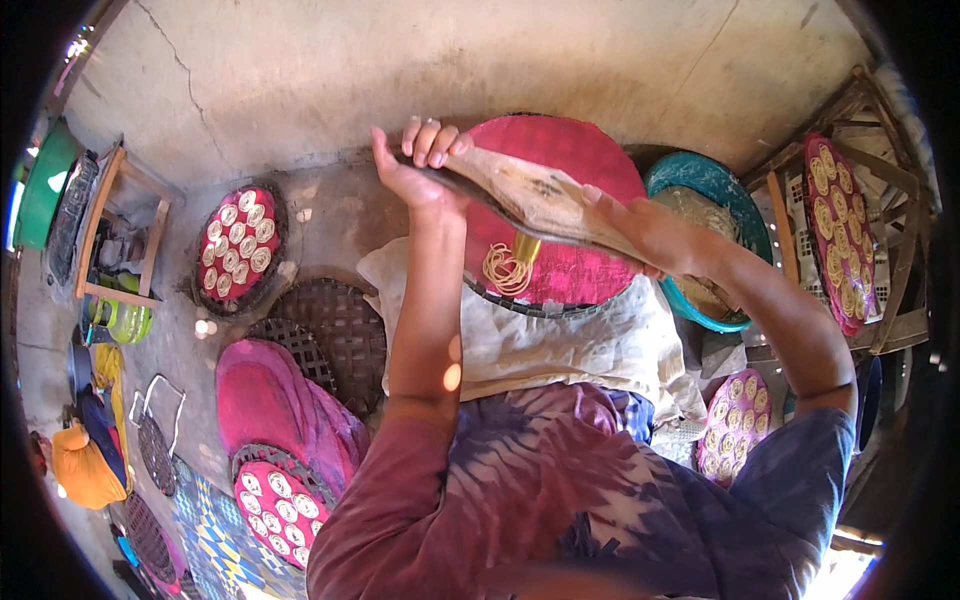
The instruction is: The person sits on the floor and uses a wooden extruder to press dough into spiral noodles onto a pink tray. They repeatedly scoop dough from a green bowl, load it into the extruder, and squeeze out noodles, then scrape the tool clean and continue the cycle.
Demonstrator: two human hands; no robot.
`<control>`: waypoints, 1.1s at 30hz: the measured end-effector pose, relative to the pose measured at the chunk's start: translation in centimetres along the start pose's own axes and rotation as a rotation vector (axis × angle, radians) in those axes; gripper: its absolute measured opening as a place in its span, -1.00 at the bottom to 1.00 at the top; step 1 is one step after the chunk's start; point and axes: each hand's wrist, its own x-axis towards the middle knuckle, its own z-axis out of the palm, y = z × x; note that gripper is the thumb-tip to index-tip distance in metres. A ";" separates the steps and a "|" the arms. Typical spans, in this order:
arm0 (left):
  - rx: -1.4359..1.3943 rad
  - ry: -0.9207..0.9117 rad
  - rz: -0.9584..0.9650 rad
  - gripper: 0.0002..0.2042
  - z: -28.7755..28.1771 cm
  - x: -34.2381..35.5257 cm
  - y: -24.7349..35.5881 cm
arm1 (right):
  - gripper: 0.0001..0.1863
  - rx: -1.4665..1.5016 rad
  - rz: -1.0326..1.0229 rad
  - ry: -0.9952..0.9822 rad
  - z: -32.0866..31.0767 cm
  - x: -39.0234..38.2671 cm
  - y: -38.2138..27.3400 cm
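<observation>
My left hand (420,165) has its fingers curled over the left end of a long, worn wooden board (520,185), with the thumb raised. My right hand (650,235) is closed on the board's right end. Beneath the middle of the board a brass-coloured cylinder (524,245) shows, with pale yellow strands (505,268) hanging from it in loops over a round, pink-covered tray (570,145). Pale cloth (530,350) lies under the near side of that tray, over my lap.
Trays of pale coils (238,245) stand around me. Behind the right hand is a teal basin (745,210) of doughy material. There are woven trays (340,340), a wooden stool (150,230), a green tub (45,185), a wooden rack (890,180) and a cracked wall (420,60).
</observation>
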 end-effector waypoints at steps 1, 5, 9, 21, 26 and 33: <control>0.013 -0.091 -0.005 -0.47 0.3 0.3 0.0 | -0.11 -0.050 0.030 0.075 0.2 0.2 0.0; 0.063 -0.103 -0.042 -0.45 1.4 0.3 1.6 | -0.12 0.140 0.056 0.138 2.2 1.0 0.0; 0.116 -0.033 -0.036 -0.44 0.6 -1.4 0.8 | -0.10 0.155 0.164 0.059 2.5 -0.6 1.3; 0.896 0.150 -0.177 -0.11 -1.2 -2.2 -1.7 | -0.07 0.346 0.124 0.222 2.5 -1.3 5.0; 1.614 -0.144 -0.663 -0.17 -3.3 -6.7 -2.0 | -0.12 0.386 0.084 0.226 2.9 -1.5 5.9; 1.781 -0.261 -0.668 -0.21 -3.1 -6.6 -2.2 | -0.18 0.341 0.003 0.275 2.8 -0.6 6.1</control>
